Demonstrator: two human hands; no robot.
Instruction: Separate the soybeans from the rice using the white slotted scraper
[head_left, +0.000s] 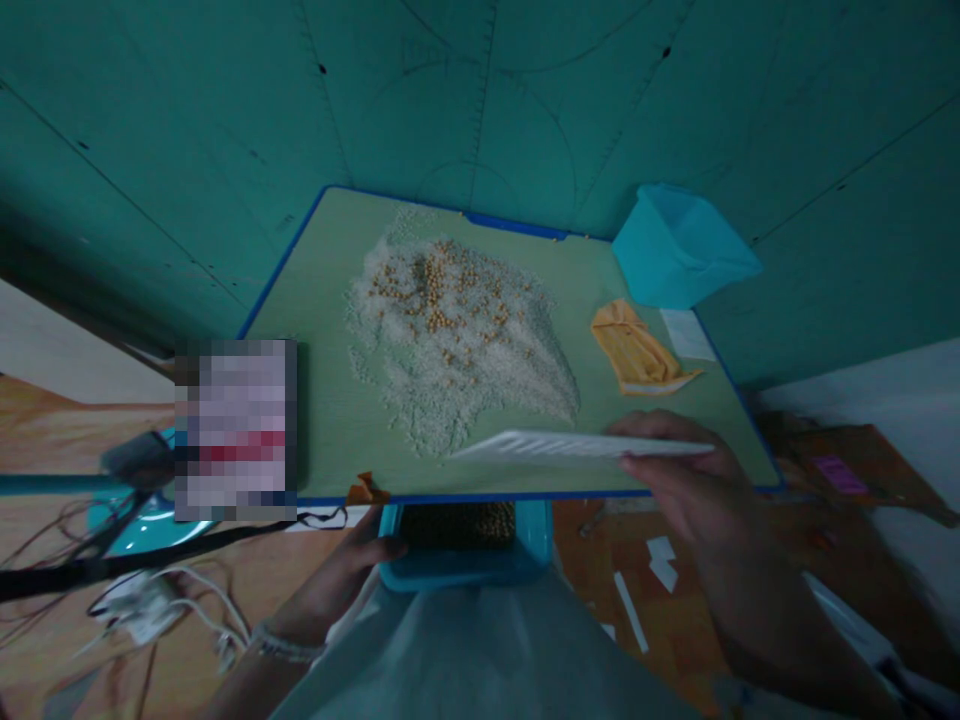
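In the head view, my right hand (671,470) is closed around the near end of a flat white slotted tool (547,444), seen almost edge-on. The tool hovers at the table's front, just short of a spread heap of white grains (480,370). Small round tan beans (439,290) lie scattered over the heap, densest toward its far side. Below the table edge, my left hand (375,545) grips the left side of a blue plastic container (465,572). Beans (495,522) fill part of that container; its far side is under the table edge.
On the small blue-edged table (322,280) are a yellow cloth item (637,350), a teal fabric box (679,250) and a pixelated package (236,430) at left. A black strap (150,555) crosses the left side. Cables (187,600) and paper scraps (661,562) lie on the floor.
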